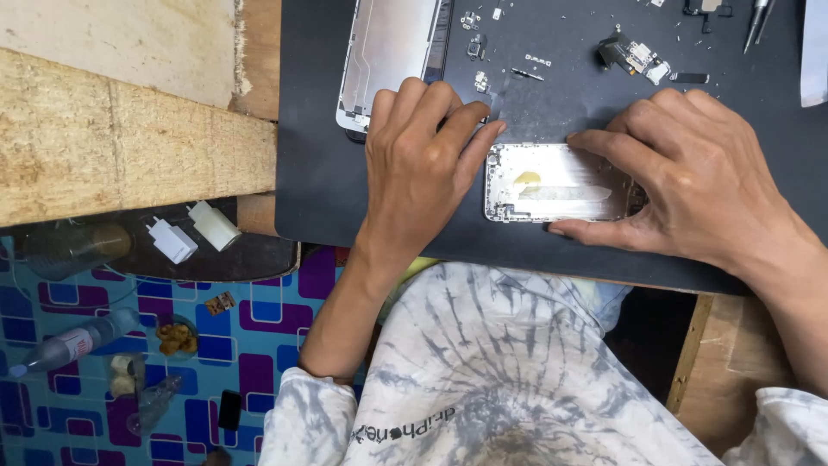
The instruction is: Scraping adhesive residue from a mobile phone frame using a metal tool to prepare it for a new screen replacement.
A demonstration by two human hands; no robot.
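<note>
The silver phone housing [552,183] lies on the dark mat [319,173]. The right hand [690,177] clasps its right end, fingers half curled. The left hand [420,164] rests loosely spread just left of it, seemingly touching its corner.

Phone housing [552,183] on mat [319,173] (between both hands), screen panel [388,52] behind, screws [535,60] beyond

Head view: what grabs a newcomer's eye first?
Two bare hands on a dark work mat: the left hand lies flat by the end of an opened silver phone shell, and the right hand covers its other end. Above them lie small loose parts and a detached screen panel. Lower left, two white chargers rest on a dark ledge.
</note>
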